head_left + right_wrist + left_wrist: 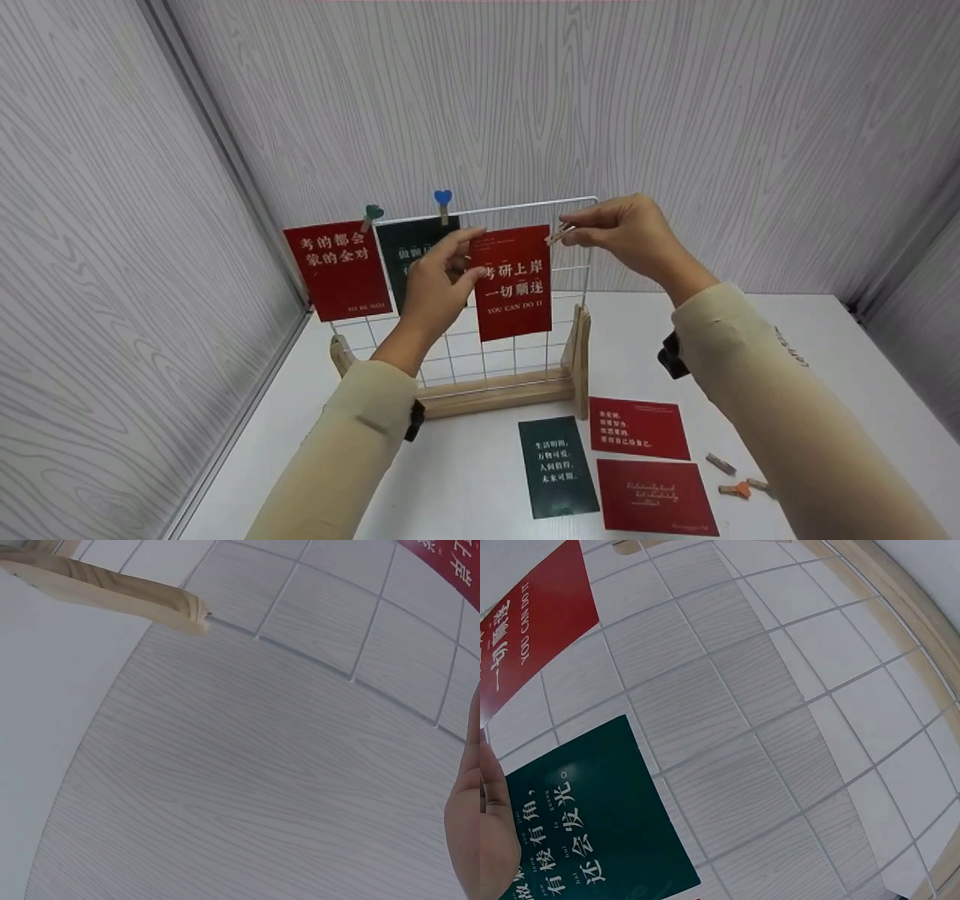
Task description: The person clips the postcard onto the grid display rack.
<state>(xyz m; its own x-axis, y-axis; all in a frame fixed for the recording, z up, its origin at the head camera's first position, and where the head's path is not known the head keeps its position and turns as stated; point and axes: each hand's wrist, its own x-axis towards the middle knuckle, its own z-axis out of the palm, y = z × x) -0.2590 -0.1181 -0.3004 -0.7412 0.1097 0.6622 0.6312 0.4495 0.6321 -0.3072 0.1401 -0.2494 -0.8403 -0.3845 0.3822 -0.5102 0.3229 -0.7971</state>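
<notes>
In the head view, my left hand [433, 285] pinches the left edge of a red card [516, 322] with white lettering, held upright before a white wire grid rack [525, 205]. My right hand [628, 231] pinches a small wooden clothespin [556, 236] between thumb and fingers, its tip right at the card's upper right edge. Behind the left hand hangs a dark green card [388, 244] under a clothespin with a blue heart [443, 198]. Further left, another red card [349, 289] hangs from a clothespin with a green heart [374, 212]. The right wrist view catches only part of the right hand [466, 817].
The rack stands in a wooden base [495, 395] on a white table [465, 480]. At front right lie a green card [559, 499], an upper red card [637, 427], a lower red card [652, 517] and several clothespins, one with an orange heart [742, 490]. Wood-grain panels [525, 97] rise behind.
</notes>
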